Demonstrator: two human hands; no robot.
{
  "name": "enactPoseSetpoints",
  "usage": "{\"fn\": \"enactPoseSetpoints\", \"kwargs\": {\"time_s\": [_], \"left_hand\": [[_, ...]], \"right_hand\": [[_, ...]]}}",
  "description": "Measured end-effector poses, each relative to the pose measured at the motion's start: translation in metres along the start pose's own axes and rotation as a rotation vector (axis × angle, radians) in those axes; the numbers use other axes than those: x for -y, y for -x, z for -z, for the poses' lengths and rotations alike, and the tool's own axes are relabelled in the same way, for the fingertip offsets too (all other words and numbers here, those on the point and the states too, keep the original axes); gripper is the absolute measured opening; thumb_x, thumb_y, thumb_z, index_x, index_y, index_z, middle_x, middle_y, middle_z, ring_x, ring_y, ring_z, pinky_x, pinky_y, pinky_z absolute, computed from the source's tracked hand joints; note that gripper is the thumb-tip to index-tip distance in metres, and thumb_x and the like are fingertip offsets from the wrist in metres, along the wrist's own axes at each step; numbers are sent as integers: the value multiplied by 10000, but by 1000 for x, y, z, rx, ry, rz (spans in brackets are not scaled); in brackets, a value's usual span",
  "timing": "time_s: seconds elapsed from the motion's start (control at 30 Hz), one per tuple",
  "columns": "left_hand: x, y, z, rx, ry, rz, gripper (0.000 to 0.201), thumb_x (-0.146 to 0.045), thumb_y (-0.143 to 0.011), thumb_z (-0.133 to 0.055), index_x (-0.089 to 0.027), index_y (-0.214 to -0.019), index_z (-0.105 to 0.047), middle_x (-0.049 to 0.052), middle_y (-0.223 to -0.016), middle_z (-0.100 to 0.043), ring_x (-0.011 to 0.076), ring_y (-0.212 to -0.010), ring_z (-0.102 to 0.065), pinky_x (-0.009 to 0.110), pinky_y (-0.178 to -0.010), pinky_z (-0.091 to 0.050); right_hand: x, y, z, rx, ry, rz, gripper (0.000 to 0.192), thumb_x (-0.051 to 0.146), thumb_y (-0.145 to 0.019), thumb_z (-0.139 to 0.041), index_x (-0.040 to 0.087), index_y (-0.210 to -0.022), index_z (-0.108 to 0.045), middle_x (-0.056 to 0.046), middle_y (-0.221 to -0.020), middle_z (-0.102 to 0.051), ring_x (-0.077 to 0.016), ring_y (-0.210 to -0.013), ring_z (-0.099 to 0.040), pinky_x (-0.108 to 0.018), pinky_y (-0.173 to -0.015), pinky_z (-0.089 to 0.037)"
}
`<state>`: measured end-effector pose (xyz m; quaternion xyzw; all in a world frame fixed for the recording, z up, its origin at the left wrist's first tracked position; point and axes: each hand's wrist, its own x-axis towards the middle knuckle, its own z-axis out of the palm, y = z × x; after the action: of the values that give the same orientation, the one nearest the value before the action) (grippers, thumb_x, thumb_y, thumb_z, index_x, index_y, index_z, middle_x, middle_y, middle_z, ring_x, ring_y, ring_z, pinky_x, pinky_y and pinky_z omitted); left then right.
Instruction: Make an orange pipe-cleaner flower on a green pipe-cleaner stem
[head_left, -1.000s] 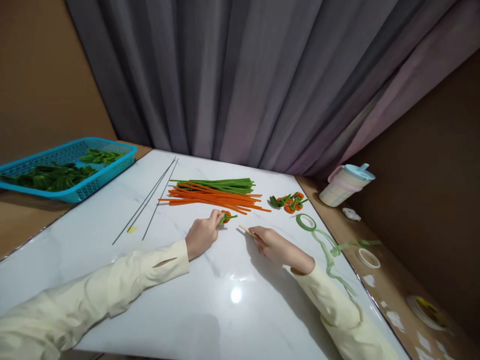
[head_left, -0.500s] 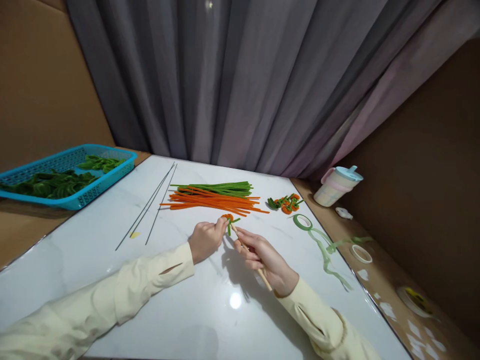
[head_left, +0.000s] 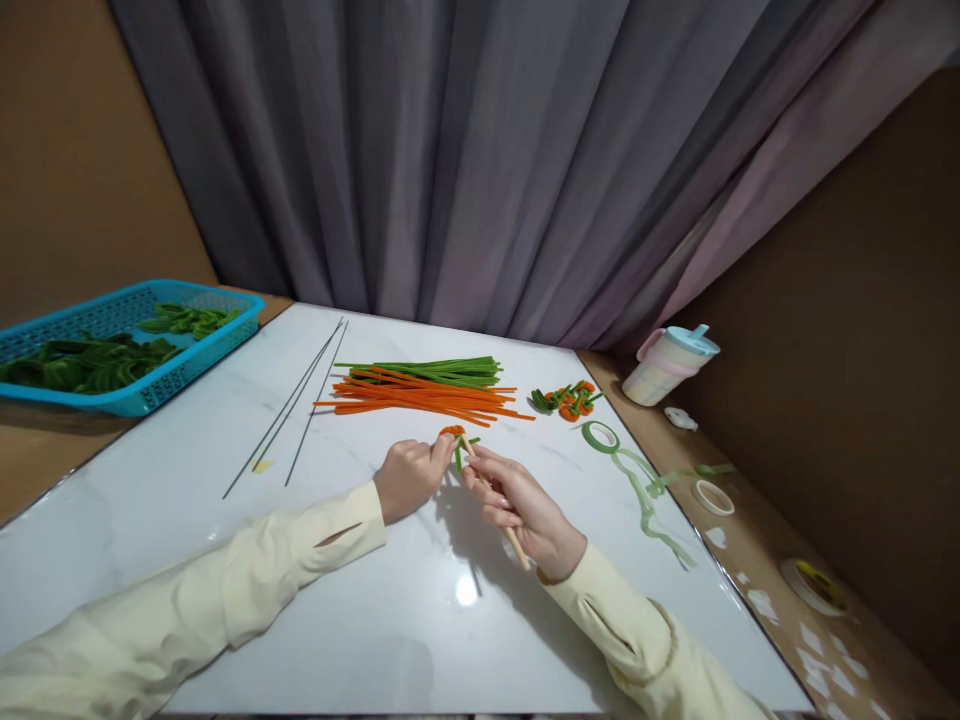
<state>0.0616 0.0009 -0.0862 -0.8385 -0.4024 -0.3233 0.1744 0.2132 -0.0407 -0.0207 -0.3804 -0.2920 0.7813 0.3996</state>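
My left hand [head_left: 412,478] is closed, pinching a small orange and green pipe-cleaner flower [head_left: 453,431] between thumb and fingers. Its short green ends stick out beside my thumb. Wrapped round a pale wooden stick [head_left: 516,546], my right hand [head_left: 523,508] holds it slanting, with its upper tip against the flower. Just beyond my hands lie orange pipe cleaners [head_left: 427,395] in a loose bundle, with green pipe cleaners [head_left: 450,370] behind them. Several finished-looking orange and green pieces [head_left: 574,400] are heaped to the right.
A blue basket [head_left: 150,398] of green leaf-like pieces stands at left. Thin dark wires [head_left: 289,405] lie on the white tabletop [head_left: 315,640]. At right are green tape [head_left: 600,436] with trailing strips, a white ring [head_left: 712,498], a lidded cup [head_left: 670,365], another roll [head_left: 814,587] and paper scraps.
The view has shifted slightly, so everything sits a little further left and higher. The stick in my right hand has turned slightly at the flower; both grips stay the same.
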Motion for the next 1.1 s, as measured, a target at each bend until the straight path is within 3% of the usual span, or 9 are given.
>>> {"fn": "enactPoseSetpoints", "kwargs": {"time_s": [0.17, 0.33, 0.5, 0.77, 1.1], "left_hand": [[0, 3, -4, 15, -6, 11, 206, -217, -934, -352, -130, -933, -538, 15, -521, -592, 134, -440, -582, 234, -439, -360], [0, 4, -6, 23, -28, 10, 211, -233, -924, -360, -134, -880, -541, 11, -493, -574, 132, -416, -564, 239, -434, -349], [-1, 4, -5, 7, -39, -18, 202, -207, -929, -350, -136, -878, -532, 8, -520, -577, 139, -417, -561, 249, -432, -332], [-1, 3, -4, -9, -74, -89, 186, -172, -921, -357, -135, -858, -528, -19, -447, -497, 144, -388, -521, 258, -438, -303], [-2, 2, -3, -69, -99, -130, 209, -196, -950, -337, -112, -896, -520, -36, -425, -472, 134, -357, -491, 250, -422, -273]], "right_hand": [[-3, 5, -4, -11, 42, 15, 149, 181, -741, -647, 141, -795, -514, 53, -642, -483, 2, -378, -157, -86, -270, -121], [-8, 4, -4, -20, 33, 68, 167, 201, -727, -672, 136, -831, -558, 34, -699, -504, 1, -391, -199, -90, -271, -137], [-9, 4, -4, -59, 51, 73, 134, 169, -718, -650, 140, -799, -547, 34, -679, -504, -2, -382, -207, -95, -261, -146], [-14, 3, -6, -144, 106, 87, 239, 194, -713, -639, 151, -931, -552, 44, -624, -495, -40, -372, -318, -133, -242, -249], [-21, 3, 2, -158, 461, 182, 406, 282, -832, -499, 109, -1196, -456, 68, -544, -493, -70, -288, -389, -181, -244, -326]]}}
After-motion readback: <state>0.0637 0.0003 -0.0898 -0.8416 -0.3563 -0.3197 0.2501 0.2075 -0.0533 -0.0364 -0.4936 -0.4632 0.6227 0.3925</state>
